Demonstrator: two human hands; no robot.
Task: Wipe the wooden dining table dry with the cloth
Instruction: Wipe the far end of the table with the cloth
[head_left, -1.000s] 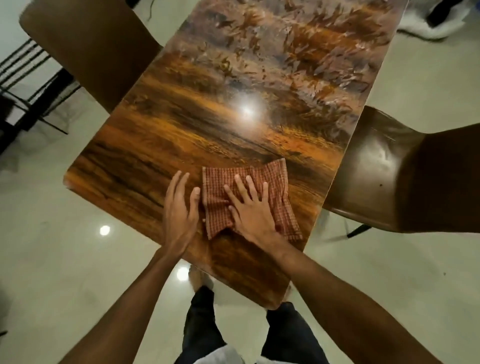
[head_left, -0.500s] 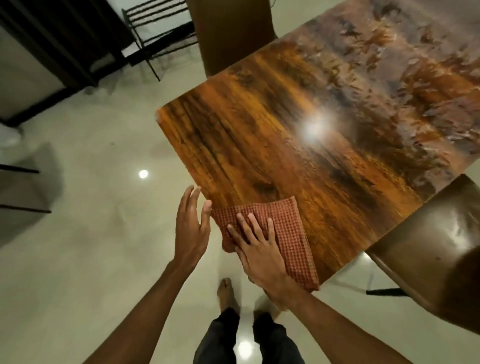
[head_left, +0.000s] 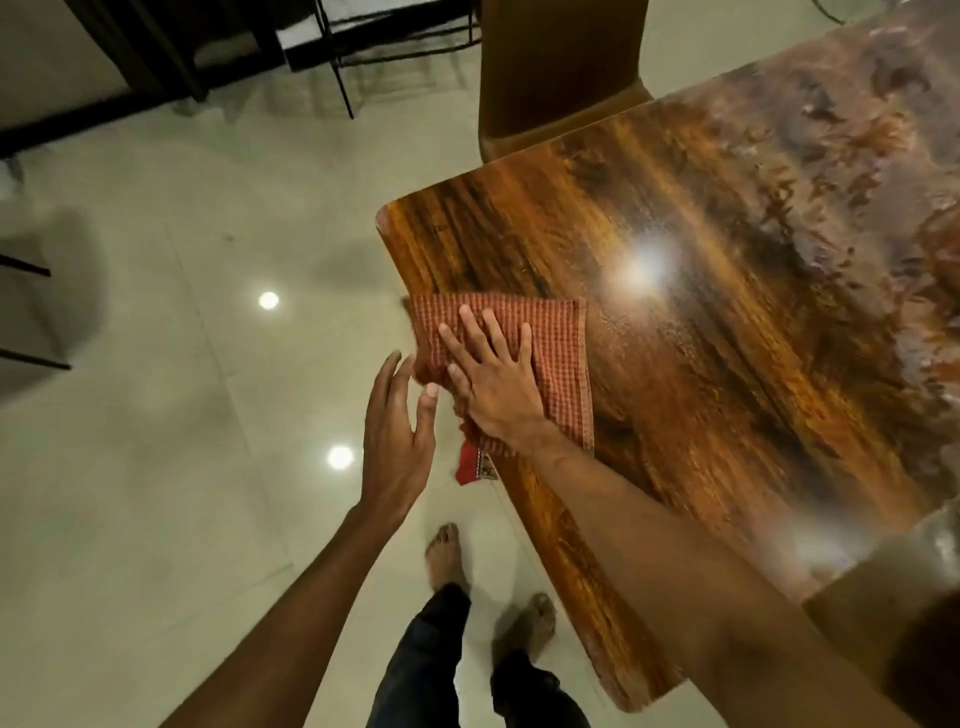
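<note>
- brown chair tucked in at the table's far side, nothing blocking the hands
- right hand flat, fingers spread on the red checked cloth at the wooden table edge, one corner hanging off
- left hand open, off the table beside the cloth
- glossy pale tile floor

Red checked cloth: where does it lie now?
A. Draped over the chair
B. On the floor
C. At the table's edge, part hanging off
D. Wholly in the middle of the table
C: the red checked cloth lies under the right hand at the glossy wooden table edge, one corner dangling past it.
</note>
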